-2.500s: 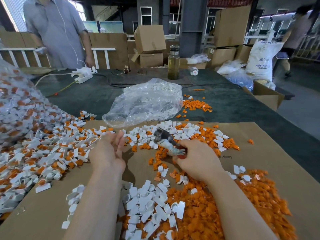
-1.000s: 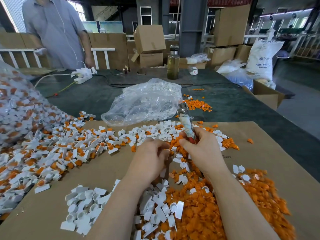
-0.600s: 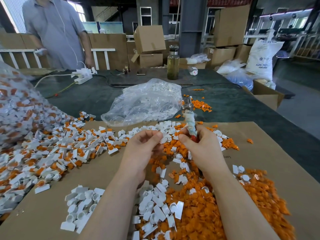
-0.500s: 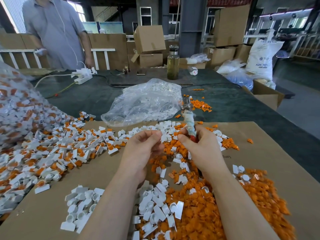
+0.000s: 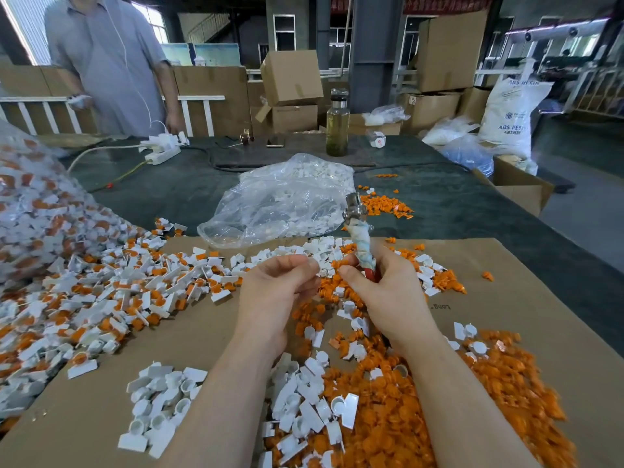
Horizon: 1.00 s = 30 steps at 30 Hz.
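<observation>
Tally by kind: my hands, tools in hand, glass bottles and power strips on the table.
Hands: 2 (left hand, right hand)
Tool, gripped by the right hand: 1
Glass bottle: 1
Power strip: 1
Total: 5

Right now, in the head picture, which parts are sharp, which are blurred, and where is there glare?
Head view: the left hand, right hand and the wrapped tool it grips are sharp; the orange pieces at bottom right are smeared; the clear plastic bag shows white glare; the window at top left is overexposed.
</observation>
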Each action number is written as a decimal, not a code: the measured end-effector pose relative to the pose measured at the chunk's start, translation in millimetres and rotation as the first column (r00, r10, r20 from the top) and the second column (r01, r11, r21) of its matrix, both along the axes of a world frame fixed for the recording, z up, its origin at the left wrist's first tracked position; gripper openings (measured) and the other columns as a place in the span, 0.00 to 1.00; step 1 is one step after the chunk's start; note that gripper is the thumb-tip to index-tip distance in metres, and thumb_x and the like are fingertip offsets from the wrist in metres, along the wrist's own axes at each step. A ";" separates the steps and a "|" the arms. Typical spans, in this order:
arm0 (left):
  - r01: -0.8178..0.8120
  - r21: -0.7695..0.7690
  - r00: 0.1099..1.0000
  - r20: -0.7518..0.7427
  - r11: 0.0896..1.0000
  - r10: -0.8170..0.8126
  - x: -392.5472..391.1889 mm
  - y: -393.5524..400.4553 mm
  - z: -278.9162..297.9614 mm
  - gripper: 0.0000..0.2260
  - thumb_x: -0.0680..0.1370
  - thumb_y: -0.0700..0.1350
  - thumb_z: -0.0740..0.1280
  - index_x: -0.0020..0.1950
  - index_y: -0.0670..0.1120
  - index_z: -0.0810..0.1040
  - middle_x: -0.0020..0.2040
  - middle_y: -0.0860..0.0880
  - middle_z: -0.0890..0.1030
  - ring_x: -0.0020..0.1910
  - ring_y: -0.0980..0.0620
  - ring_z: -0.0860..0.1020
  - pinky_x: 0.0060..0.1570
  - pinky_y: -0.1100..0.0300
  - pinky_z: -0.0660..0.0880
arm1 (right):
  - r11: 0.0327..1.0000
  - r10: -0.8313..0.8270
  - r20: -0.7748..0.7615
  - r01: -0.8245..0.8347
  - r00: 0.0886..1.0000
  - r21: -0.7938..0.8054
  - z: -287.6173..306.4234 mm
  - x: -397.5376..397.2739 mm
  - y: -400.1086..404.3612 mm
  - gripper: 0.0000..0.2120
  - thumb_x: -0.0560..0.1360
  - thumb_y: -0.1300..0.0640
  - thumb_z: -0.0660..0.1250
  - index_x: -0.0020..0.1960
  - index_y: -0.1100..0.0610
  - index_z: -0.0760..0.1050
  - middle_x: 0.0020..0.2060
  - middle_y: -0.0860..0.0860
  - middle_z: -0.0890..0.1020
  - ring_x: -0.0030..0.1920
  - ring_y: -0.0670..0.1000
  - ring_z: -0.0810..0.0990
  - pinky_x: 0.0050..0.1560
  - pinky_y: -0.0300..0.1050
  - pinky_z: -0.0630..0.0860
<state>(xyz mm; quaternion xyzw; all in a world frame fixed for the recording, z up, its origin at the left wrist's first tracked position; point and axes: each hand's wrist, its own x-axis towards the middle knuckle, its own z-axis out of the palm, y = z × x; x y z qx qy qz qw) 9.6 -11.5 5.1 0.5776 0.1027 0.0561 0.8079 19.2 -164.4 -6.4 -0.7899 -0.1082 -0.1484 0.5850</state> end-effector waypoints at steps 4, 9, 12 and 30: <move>-0.064 0.037 0.997 0.047 0.997 0.062 -1.7 -4.5 3.9 0.09 0.72 0.32 0.75 0.49 0.41 0.79 0.36 0.45 0.85 0.37 0.49 0.85 0.39 0.60 0.82 | 0.998 -0.037 0.074 0.041 0.997 -0.046 1.9 -1.2 1.9 0.07 0.76 0.56 0.71 0.43 0.48 0.75 0.32 0.32 0.78 0.34 0.35 0.76 0.35 0.26 0.70; -0.082 0.113 0.996 0.052 0.990 0.076 -2.7 -9.2 4.6 0.09 0.71 0.34 0.76 0.47 0.44 0.82 0.36 0.49 0.85 0.37 0.53 0.84 0.39 0.64 0.81 | 0.993 -0.104 0.105 0.109 0.989 -0.046 1.7 -2.5 4.0 0.05 0.76 0.54 0.71 0.45 0.46 0.76 0.35 0.29 0.78 0.37 0.34 0.77 0.36 0.26 0.70; -0.090 0.126 0.994 0.069 0.988 0.082 -4.0 -12.7 4.3 0.07 0.70 0.35 0.76 0.44 0.44 0.84 0.35 0.50 0.85 0.35 0.55 0.83 0.38 0.66 0.80 | 0.984 -0.139 0.111 0.150 0.984 -0.095 1.8 -2.7 4.9 0.07 0.75 0.52 0.71 0.43 0.44 0.74 0.35 0.33 0.79 0.38 0.35 0.78 0.35 0.27 0.70; -0.223 0.497 0.965 0.236 0.839 0.117 -7.0 -23.1 3.3 0.07 0.70 0.43 0.77 0.37 0.54 0.83 0.33 0.61 0.82 0.33 0.64 0.80 0.31 0.74 0.73 | 0.943 -0.231 0.116 0.252 0.966 -0.219 1.4 -2.0 8.1 0.07 0.75 0.49 0.71 0.46 0.50 0.75 0.36 0.40 0.79 0.38 0.39 0.79 0.35 0.35 0.72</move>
